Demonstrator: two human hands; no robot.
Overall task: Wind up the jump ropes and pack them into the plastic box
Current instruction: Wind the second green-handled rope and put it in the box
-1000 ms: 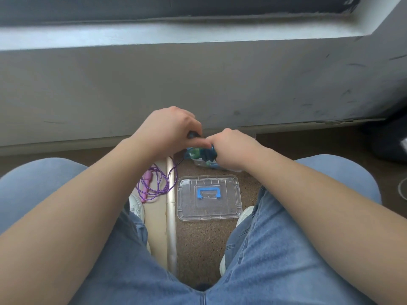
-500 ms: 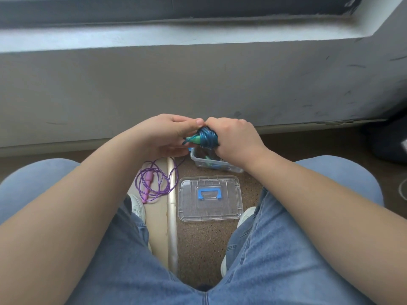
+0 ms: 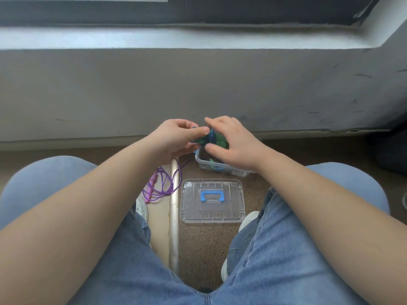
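Winding step, 1 rope: left hand (image 3: 176, 139) pinches the blue-green bundle (image 3: 211, 137), right hand's (image 3: 235, 146) fingers spread loosely over it. Next, probably into the plastic box (image 3: 201, 164).

no readable text, labels or numbers

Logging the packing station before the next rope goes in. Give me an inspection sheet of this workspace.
Surface: speckled brown carpet, metal strip along its left edge.
Job's things: blue-green jump rope wound, held above open plastic box; purple jump rope loose on floor; lid lying flat nearer the person.
Clutter: dark object at far right.
Grippers: left hand pinches the bundle; right hand spread-fingered against it.
Cables: pale loop at right edge, possibly one.
Surroundings: grey wall, window sill.
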